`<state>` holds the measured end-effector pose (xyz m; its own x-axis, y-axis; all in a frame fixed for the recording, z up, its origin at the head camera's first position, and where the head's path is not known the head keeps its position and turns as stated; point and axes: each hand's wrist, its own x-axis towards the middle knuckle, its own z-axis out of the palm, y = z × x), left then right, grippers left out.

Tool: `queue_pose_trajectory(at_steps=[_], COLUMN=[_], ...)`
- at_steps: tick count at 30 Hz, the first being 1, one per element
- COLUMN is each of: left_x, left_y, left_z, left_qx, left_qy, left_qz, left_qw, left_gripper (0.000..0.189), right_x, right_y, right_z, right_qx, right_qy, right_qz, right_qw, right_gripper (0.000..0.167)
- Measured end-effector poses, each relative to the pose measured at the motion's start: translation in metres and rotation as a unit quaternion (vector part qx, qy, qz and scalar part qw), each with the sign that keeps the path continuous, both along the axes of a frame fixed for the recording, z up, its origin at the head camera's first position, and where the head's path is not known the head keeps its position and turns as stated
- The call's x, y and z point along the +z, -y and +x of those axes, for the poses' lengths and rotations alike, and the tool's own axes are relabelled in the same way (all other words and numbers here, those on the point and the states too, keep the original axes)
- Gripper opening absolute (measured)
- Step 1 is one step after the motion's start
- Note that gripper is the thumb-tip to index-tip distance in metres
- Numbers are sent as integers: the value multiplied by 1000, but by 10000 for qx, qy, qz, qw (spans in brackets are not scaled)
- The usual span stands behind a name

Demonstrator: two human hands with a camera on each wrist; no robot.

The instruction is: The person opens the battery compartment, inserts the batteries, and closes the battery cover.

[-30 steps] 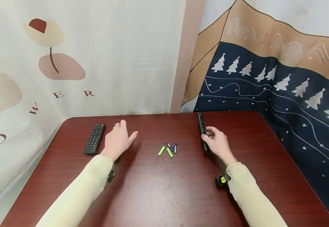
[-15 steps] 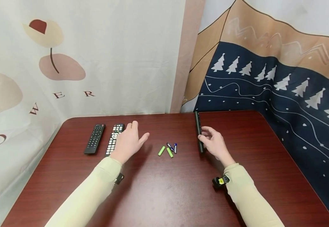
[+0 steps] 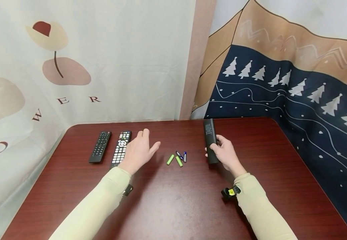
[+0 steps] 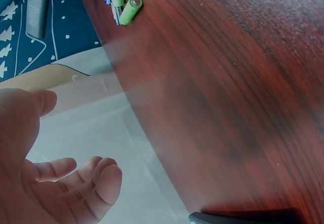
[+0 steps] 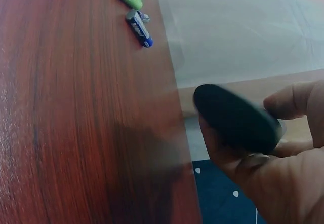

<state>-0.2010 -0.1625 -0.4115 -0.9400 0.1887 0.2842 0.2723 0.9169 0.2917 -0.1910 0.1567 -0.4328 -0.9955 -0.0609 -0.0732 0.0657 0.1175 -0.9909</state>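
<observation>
**Right hand [image 3: 226,154] grips a remote [image 3: 210,138]; left hand [image 3: 138,150] holds nothing**

The right hand has its thumb on the remote's back and its fingers round the far side. The back, with small print on it, faces the head camera; most of the remote's length runs forward from the grip. It is held off the table [image 3: 173,200], which lies below both hands.

Well to the left of the grip is the left hand, thumb out and fingers relaxed. In the head view it covers part of the white-keyed remote [image 3: 121,146]; the left wrist view shows a gap between its fingers and a dark edge on the table. Farther left again, beside that one, lies the outer remote [image 3: 100,146], keys up.

Between the hands are four batteries: the blue pair [image 3: 185,157] nearer the right grip, the green pair [image 3: 170,159] nearer the left hand. Ahead of the grip, past the table, hangs the tree-print curtain [image 3: 311,80]; ahead of the left hand, the pale curtain [image 3: 131,66].
</observation>
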Motion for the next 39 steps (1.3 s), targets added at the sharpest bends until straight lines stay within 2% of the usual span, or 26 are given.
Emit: queue_pose_trajectory(at_steps=[2,5,12,23,31,39], left_x=[0,-1,-1,5,2,-6], left_y=[1,3,3,-13,-28,-42], left_z=[0,1,2,10,17,22], left_qx=[-7,-17,-44,-153,-228,-292], left_qy=[3,-10,-61,-174,144,238], left_qz=[7,11,3,109,304,444], left_qw=[10000,10000,10000,9997,9992,9983], left_gripper=[49,47,43,45,46,45], right_x=[0,0,0,0,3,6], right_y=[0,-1,1,11,21,27], right_z=[0,0,1,3,5,6], right_qx=[41,74,79,-173,-257,-543], right_qy=[89,153,96,132,74,-228], right_qz=[-166,-151,-257,-416,-520,223], right_qw=[9998,9997,9996,9989,9983,9980], right_gripper=[51,51,48,41,42,40])
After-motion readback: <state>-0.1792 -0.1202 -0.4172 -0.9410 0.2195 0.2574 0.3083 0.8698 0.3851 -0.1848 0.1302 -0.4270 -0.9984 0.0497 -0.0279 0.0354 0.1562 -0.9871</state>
